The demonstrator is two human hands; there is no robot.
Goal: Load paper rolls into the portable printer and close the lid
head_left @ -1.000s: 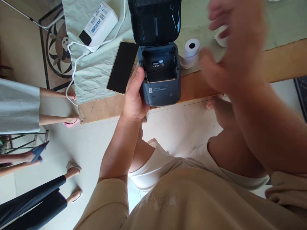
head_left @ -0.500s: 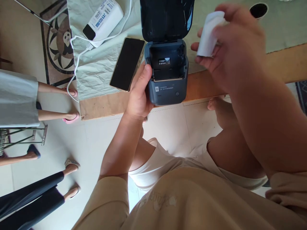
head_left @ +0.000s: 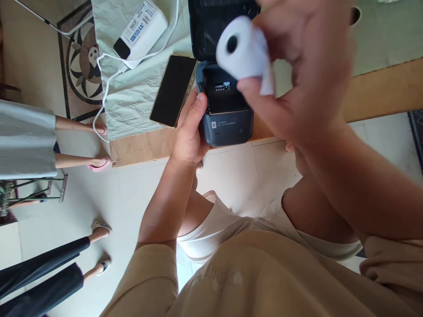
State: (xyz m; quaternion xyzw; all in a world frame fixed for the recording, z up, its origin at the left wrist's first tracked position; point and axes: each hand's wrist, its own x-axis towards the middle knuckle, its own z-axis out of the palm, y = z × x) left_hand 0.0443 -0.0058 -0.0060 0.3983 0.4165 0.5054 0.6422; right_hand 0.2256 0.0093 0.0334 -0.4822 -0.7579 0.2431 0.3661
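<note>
My left hand (head_left: 191,127) grips the left side of a dark blue-grey label printer (head_left: 228,127), its thumb on the front corner. The printer's black lid (head_left: 203,31) is raised, and a small printed sticker shows inside the bare compartment. Above the compartment's right part, my right hand (head_left: 297,75) holds a white paper roll (head_left: 244,48) between fingers and thumb. The roll's hollow end faces left, and a loose paper flap hangs on its right. My right hand and the roll hide part of the lid and compartment. A smartphone (head_left: 173,90) with a dark screen lies left of the printer.
A white box-shaped device (head_left: 145,31) with a label and white cable (head_left: 109,77) lies on the cloth-covered table (head_left: 132,110). The table's wooden edge (head_left: 142,147) runs in front of me. Other people's legs (head_left: 42,277) and a metal-framed stool (head_left: 39,189) are at left.
My right hand has brought the paper roll leftward, over the printer, and turned it so its hollow end shows. My left hand keeps its hold on the printer.
</note>
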